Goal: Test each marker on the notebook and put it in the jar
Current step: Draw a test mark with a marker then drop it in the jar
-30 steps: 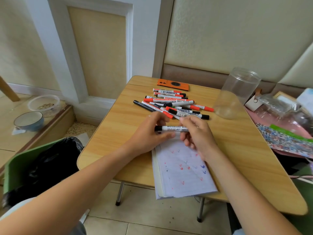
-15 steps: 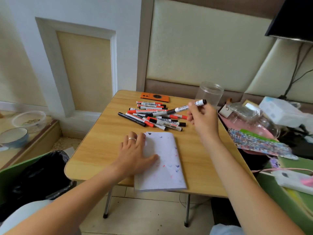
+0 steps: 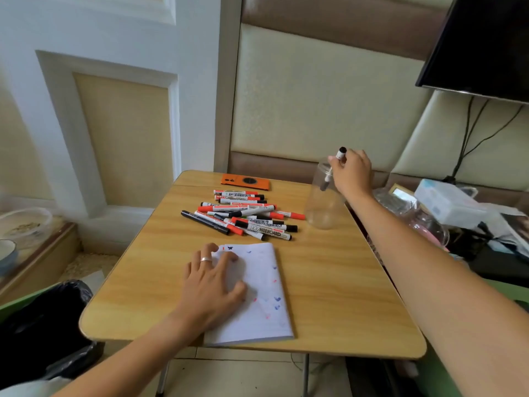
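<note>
Marker [image 3: 337, 163]: white barrel, black cap up, lower end inside the clear jar [image 3: 325, 207].
Right hand [image 3: 350, 174]: fingers pinched marker.
Left hand [image 3: 213, 285]: fingers spread flat on notebook [image 3: 266, 305].

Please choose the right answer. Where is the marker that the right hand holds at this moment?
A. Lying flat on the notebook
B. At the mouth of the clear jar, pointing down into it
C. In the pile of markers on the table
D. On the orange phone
B: the right hand pinches the marker nearly upright, its lower end already inside the mouth of the clear jar.
</note>
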`<state>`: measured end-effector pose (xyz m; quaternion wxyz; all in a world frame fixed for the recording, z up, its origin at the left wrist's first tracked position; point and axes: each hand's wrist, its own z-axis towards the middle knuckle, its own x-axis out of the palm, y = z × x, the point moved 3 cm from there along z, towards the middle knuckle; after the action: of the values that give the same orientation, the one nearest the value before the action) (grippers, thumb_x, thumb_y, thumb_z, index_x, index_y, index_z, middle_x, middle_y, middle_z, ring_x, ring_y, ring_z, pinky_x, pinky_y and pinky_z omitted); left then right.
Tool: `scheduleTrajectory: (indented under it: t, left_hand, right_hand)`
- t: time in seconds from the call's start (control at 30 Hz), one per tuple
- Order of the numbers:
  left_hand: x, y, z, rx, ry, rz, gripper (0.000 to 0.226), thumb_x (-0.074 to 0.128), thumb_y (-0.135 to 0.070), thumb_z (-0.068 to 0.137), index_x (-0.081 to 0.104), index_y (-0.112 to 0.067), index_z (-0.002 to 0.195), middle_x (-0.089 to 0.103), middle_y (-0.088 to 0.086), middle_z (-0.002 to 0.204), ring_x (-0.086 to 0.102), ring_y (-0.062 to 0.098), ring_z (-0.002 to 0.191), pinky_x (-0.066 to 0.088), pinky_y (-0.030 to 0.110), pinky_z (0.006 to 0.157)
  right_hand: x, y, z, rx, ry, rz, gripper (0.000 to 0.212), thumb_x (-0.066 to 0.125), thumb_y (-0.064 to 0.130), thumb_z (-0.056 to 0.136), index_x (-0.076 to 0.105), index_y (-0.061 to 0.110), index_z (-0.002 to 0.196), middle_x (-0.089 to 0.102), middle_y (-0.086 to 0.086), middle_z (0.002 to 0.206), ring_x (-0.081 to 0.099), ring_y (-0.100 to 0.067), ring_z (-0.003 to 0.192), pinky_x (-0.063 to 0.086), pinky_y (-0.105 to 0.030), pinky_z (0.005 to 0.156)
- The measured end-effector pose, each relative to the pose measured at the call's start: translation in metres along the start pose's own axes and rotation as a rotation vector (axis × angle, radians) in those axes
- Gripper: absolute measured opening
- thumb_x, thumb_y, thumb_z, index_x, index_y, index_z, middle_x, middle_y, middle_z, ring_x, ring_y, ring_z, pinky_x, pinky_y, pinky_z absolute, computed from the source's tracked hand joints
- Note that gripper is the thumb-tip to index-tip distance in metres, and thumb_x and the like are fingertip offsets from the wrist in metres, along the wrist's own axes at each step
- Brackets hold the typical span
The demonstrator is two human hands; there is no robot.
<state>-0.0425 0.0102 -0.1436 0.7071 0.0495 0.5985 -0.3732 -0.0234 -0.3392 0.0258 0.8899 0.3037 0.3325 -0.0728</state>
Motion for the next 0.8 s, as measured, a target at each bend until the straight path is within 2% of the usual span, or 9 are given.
scheduleTrajectory:
  t: [0.1,0.2,0.37,0.47,0.57,0.67,0.8]
  left_hand:
    - [0.0,0.001,0.002,0.011,-0.008,0.004,0.067,0.026,-0.076,0.076,0.045,-0.038,0.128,0.032,-0.001,0.138,0.03,0.02,0.125,0.027,0.037,0.098]
    - [0.0,0.0,0.004,0.008,-0.005,0.017,0.072,0.027,-0.08,0.074,0.046,-0.036,0.128,0.033,-0.002,0.133,0.032,0.02,0.124,0.027,0.037,0.098]
    - [0.001,0.0,0.005,-0.002,-0.011,0.028,0.07,0.029,-0.079,0.073,0.046,-0.035,0.126,0.038,-0.001,0.128,0.034,0.021,0.12,0.029,0.038,0.095]
    - [0.002,0.0,0.005,-0.007,-0.002,0.049,0.072,0.026,-0.079,0.073,0.046,-0.035,0.127,0.038,-0.001,0.129,0.032,0.02,0.12,0.026,0.037,0.095]
    - [0.001,-0.001,0.003,-0.007,-0.004,0.036,0.075,0.025,-0.08,0.072,0.047,-0.035,0.128,0.039,-0.001,0.131,0.032,0.021,0.122,0.025,0.037,0.095]
    - [0.0,-0.001,0.003,-0.01,0.008,0.022,0.077,0.023,-0.081,0.072,0.047,-0.036,0.128,0.039,0.0,0.134,0.032,0.021,0.125,0.026,0.038,0.099]
    - [-0.002,0.0,0.002,-0.014,0.035,0.014,0.08,0.021,-0.083,0.069,0.046,-0.037,0.129,0.039,0.0,0.137,0.031,0.022,0.128,0.027,0.04,0.102]
  right_hand:
    - [0.015,0.001,0.001,0.051,0.136,-0.106,0.035,0.051,0.04,0.104,0.067,0.009,0.105,0.071,-0.016,0.109,0.061,-0.039,0.111,0.044,-0.042,0.089]
    - [0.017,0.003,-0.003,0.043,0.152,-0.249,0.039,0.042,0.044,0.105,0.066,0.013,0.107,0.074,-0.011,0.103,0.063,-0.037,0.111,0.036,-0.041,0.095]
    - [0.01,0.005,-0.008,0.009,0.203,-0.31,0.033,0.055,0.046,0.099,0.06,0.015,0.107,0.072,-0.01,0.105,0.063,-0.036,0.106,0.034,-0.043,0.095]
    - [0.0,0.01,-0.011,-0.014,0.229,-0.331,0.026,0.057,0.04,0.097,0.068,0.017,0.097,0.072,-0.008,0.095,0.064,-0.035,0.103,0.035,-0.042,0.092]
    - [-0.015,0.014,-0.021,-0.037,0.259,-0.309,0.028,0.057,0.036,0.097,0.07,0.017,0.082,0.071,-0.005,0.083,0.064,-0.035,0.099,0.034,-0.04,0.09]
    - [-0.033,0.019,-0.038,-0.078,0.281,-0.272,0.025,0.059,0.035,0.096,0.07,0.019,0.08,0.073,-0.003,0.083,0.063,-0.032,0.095,0.032,-0.037,0.087]
    - [-0.044,0.02,-0.069,-0.143,0.295,-0.234,0.024,0.061,0.037,0.094,0.065,0.022,0.076,0.07,0.003,0.072,0.064,-0.027,0.085,0.037,-0.04,0.094]
